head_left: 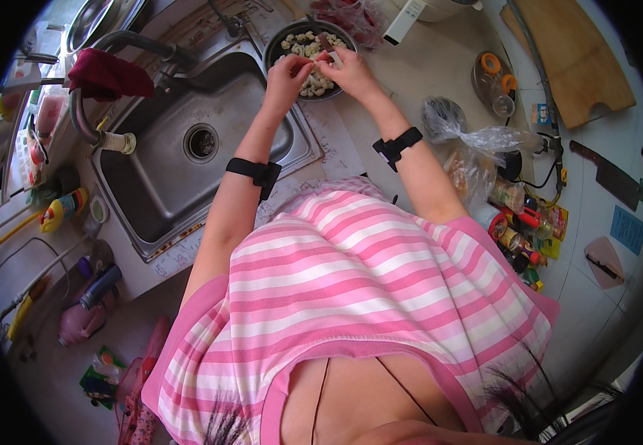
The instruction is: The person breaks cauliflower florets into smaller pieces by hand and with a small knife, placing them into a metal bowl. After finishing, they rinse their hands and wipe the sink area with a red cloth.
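A round metal bowl (270,51) of cut cauliflower florets (316,84) stands on the counter, right of the sink's far end. Over it, my left hand (289,82) and my right hand (350,72) meet at the fingertips. They pinch what looks like a small piece of cauliflower (314,64), mostly covered by the fingers. A small knife (326,43) with brown and pale parts lies against the fingers of my right hand and appears held there. Which end is the blade is hard to tell.
A stainless steel sink (160,150) with a faucet (138,41) lies left of my arms. Red plastic bags (349,19) sit behind the bowl. At right are a knotted clear bag (477,136), bottles and jars, a wooden board (572,61) and a cleaver (613,175).
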A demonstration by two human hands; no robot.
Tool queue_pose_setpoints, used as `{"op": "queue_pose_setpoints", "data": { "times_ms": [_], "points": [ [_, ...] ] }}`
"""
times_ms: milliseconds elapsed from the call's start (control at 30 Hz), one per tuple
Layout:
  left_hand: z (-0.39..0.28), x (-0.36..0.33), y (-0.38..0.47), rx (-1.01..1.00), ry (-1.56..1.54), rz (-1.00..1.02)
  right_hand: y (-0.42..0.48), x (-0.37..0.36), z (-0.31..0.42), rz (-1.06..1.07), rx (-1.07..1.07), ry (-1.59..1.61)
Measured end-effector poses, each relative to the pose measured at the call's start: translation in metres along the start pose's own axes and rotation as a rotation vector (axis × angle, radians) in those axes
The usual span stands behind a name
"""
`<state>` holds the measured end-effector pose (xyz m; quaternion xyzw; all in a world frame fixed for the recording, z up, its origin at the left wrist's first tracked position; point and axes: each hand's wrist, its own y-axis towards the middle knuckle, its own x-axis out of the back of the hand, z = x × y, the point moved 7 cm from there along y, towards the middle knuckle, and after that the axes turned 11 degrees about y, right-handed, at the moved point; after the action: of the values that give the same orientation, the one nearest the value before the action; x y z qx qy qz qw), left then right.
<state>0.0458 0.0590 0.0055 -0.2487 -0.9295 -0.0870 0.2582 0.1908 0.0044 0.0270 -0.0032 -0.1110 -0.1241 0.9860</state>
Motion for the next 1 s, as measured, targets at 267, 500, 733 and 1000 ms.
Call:
{"op": "queue_pose_setpoints", "data": {
  "times_ms": [267,500,733,1000],
  "points": [
    [0.036,0.003,-0.007,0.328,-0.421,-0.024,-0.001,0.018,-0.039,-0.179,-0.161,0.263],
    [0.058,0.001,-0.008,0.401,-0.507,0.017,-0.012,0.024,-0.042,-0.181,-0.291,0.592],
    [0.066,0.007,-0.008,0.455,-0.784,-0.084,-0.016,0.032,-0.041,-0.187,-0.308,0.826],
    [0.044,0.018,-0.002,0.331,-0.58,-0.027,-0.017,0.031,-0.037,-0.015,-0.361,1.022]
  ]
}}
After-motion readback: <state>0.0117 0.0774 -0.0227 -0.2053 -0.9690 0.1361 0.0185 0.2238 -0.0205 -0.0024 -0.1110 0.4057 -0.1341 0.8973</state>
